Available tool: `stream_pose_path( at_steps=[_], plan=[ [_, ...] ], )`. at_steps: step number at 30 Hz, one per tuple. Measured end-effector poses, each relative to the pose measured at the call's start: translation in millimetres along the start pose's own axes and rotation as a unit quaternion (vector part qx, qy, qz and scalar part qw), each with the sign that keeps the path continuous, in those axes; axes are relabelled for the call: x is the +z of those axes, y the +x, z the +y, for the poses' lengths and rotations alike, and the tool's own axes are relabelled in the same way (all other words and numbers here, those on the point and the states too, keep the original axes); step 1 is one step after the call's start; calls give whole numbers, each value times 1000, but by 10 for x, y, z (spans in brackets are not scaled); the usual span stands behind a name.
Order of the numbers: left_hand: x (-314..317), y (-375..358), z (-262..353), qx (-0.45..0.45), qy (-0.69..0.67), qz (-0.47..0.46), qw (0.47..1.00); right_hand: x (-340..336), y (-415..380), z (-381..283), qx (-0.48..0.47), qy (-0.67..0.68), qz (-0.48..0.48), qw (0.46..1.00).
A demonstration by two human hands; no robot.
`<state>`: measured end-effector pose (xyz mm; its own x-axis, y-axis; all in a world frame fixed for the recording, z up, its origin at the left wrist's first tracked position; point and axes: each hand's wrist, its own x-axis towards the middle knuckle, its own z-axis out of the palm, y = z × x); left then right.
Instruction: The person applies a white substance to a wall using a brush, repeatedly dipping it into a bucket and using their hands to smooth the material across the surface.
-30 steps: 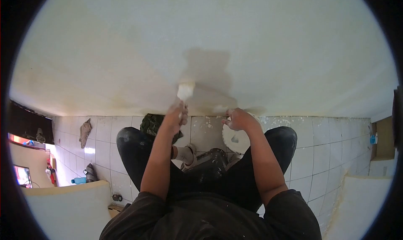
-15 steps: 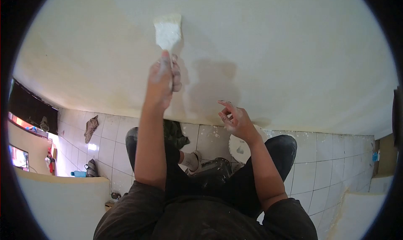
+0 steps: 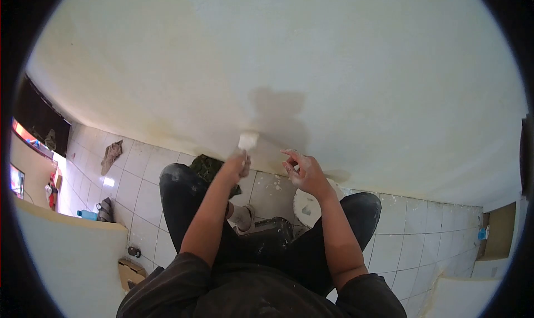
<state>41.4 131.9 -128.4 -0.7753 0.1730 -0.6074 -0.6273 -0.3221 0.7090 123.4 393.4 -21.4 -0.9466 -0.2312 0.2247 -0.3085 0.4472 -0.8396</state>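
My left hand is closed around the handle of a paintbrush, its wide head pointing up. The pale bristles are at the lower part of the cream wall, and motion blurs hand and brush a little. Off to the right, my right hand is raised in front of the wall with the index finger stretched out and the others partly bent. Nothing shows in it, and whitish smears mark its fingers. Below that hand stands a white tub, partly hidden by my forearm and leg.
Between my legs is a black object with white specks. A dark crumpled cloth lies by my left knee, and a brown rag rests on the tiled floor. Farther left are a blue bottle and a cardboard box.
My left hand has brought the brush down the wall and slightly right, from high up to near the floor. My right hand keeps much the same pose. The view has shifted a little.
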Motion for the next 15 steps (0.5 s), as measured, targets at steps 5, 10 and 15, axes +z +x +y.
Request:
stream_pose_path(
  at_steps=[5, 10, 15],
  plan=[
    [440, -896, 1468, 110, 33, -50, 992, 38, -1, 55, -27, -21, -1, 999],
    [904, -1630, 1740, 268, 46, -51, 961, -7, 18, 88, -23, -26, -6, 999],
    [760, -950, 1316, 291, 45, -117, 949, -13, -7, 165, -20, -10, 3, 1000]
  ],
)
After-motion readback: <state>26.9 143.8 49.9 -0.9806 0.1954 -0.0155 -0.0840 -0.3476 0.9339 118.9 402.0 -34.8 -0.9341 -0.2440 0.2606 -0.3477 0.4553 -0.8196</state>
